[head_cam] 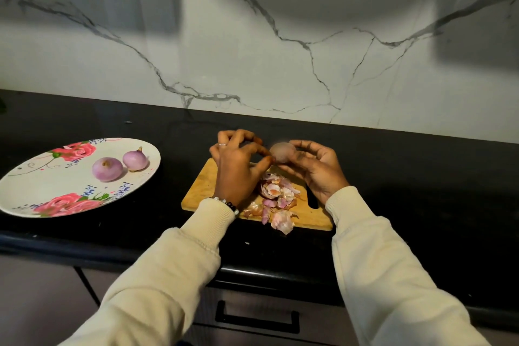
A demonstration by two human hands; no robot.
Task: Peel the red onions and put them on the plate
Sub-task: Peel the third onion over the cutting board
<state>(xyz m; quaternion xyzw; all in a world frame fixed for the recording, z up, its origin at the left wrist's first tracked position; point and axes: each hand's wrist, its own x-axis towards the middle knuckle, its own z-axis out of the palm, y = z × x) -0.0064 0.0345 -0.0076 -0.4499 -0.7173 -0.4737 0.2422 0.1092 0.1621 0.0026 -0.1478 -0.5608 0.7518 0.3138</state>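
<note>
Head view: onion (pixel 282 152) is held above the cutting board (pixel 202 191), at 3 o'clock of the plate (pixel 42 177).
Right hand (pixel 314 168): fingers curled round the onion.
Left hand (pixel 238 166): fingertips pinched at its skin.
Handling: judged light, firm, slippery once peeled; papery skin is best taken at an end.

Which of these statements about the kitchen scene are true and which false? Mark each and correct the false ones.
1. Two peeled onions lie on the floral plate. True.
2. The right hand holds an onion above the cutting board. True.
3. The onion skins are piled on the plate. False: they lie on the cutting board.
4. The left hand rests flat on the counter. False: it is raised at the held onion, fingers curled.
5. The plate sits to the right of the board. False: to its left.
</note>
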